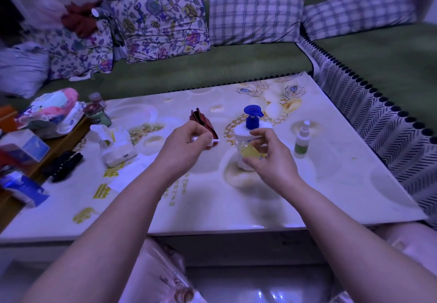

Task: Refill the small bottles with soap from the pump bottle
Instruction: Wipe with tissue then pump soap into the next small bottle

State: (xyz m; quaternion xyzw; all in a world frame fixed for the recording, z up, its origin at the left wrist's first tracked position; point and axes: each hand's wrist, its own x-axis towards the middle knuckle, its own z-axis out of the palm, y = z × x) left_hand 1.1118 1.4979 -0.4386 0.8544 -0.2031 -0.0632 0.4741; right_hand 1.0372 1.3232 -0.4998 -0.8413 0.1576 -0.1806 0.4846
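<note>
Behind right hand (269, 158), pump bottle (252, 121), red pouch (203, 121), tissues (118, 149)

- We count one pump bottle (252, 123).
- We count two small ones: yellow bottle (249, 150), spray bottle (302, 140).
- One white cap (214, 140).
- Maybe four pillows (255, 17); they look blurry.

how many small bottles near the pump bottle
2: one small bottle of yellow liquid in the right hand, before the pump bottle; one spray bottle standing right of it. Hands might hide more.

Outstretched — left grip (186, 142) pinching, right grip (272, 158) clasping
</note>
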